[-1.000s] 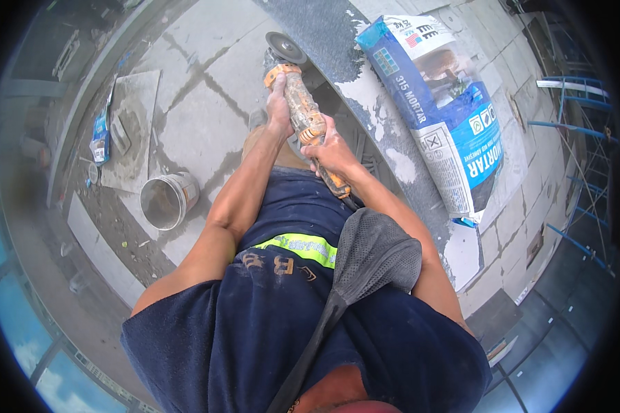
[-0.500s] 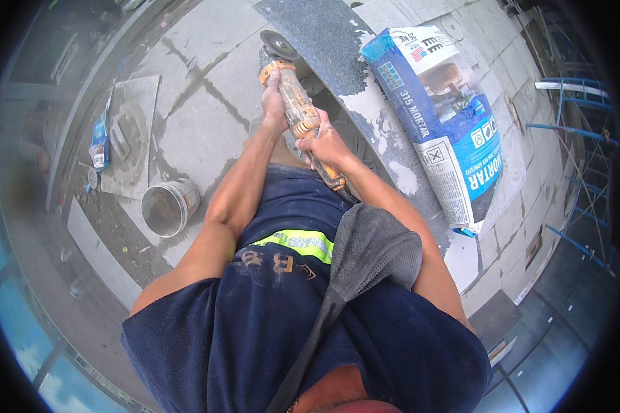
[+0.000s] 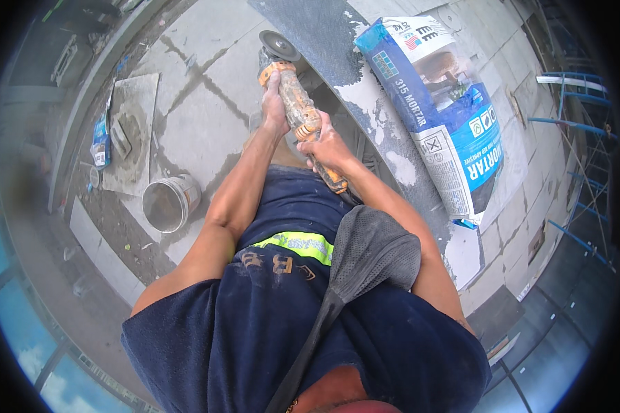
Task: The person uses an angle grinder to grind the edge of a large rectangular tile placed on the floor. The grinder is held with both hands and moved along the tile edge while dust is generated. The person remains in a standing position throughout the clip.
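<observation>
An orange, dust-caked angle grinder (image 3: 297,103) is gripped in both hands in front of my body. My left hand (image 3: 274,109) wraps around its front part, just behind the head. Farther back, my right hand (image 3: 329,146) closes around the rear of its body. The round grey disc (image 3: 280,45) at the far end is angled and appears raised above the floor. To its right lies a long dark stone slab (image 3: 310,29) with patchy white residue. The underside of the grinder and some fingers are hidden.
A blue and white mortar bag (image 3: 437,113) lies on the right. At left stand a dirty white bucket (image 3: 171,204), a mortar-smeared board (image 3: 129,131) and a smaller blue bag (image 3: 100,142). Blue metal scaffold frames (image 3: 575,127) rise at far right. Grey paving slabs (image 3: 217,89) spread ahead.
The surroundings have shifted slightly in view, with the mortar bag and dark slab a little farther left and up. Both hands keep their hold on the grinder, which has barely moved.
</observation>
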`<state>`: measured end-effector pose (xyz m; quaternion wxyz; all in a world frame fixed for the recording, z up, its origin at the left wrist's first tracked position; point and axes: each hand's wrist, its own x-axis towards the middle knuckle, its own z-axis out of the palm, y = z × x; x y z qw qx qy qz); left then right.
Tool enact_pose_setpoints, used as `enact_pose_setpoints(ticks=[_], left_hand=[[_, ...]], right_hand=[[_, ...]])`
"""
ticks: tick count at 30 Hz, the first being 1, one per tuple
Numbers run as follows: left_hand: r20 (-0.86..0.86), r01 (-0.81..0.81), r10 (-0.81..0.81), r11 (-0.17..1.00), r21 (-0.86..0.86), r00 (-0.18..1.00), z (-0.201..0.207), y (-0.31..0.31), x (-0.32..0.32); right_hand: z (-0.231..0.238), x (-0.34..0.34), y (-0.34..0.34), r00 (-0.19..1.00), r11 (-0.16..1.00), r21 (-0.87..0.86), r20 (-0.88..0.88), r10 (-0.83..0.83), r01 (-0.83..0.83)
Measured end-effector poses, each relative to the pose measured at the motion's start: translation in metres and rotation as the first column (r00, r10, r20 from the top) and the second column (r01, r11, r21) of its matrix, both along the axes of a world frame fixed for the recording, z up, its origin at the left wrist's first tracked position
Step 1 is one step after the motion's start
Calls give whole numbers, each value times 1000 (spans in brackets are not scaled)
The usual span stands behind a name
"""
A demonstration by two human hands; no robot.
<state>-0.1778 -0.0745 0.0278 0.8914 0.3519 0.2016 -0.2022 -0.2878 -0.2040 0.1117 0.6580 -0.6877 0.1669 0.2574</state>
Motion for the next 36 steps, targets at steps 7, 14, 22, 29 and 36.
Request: enact_pose_setpoints(ticks=[7, 14, 22, 29, 36], left_hand=[[-11, 8, -8, 1000, -22, 1000, 1, -8, -17], [6, 37, -37, 998, 55, 999, -7, -10, -24], [22, 27, -29, 997, 69, 999, -3, -12, -25], [-20, 11, -11, 1000, 6, 1000, -1, -6, -10], [-33, 14, -14, 1000, 6, 999, 6, 0, 6]], right_hand=[[0, -17, -8, 1000, 1000, -10, 2, 0, 0], [13, -23, -13, 999, 999, -25, -26, 26, -27], [6, -24, -15, 1000, 1000, 14, -1, 24, -24], [4, -8, -9, 1000, 1000, 1, -26, 17, -17], [3, 13, -1, 999, 1000, 1, -32, 19, -19]])
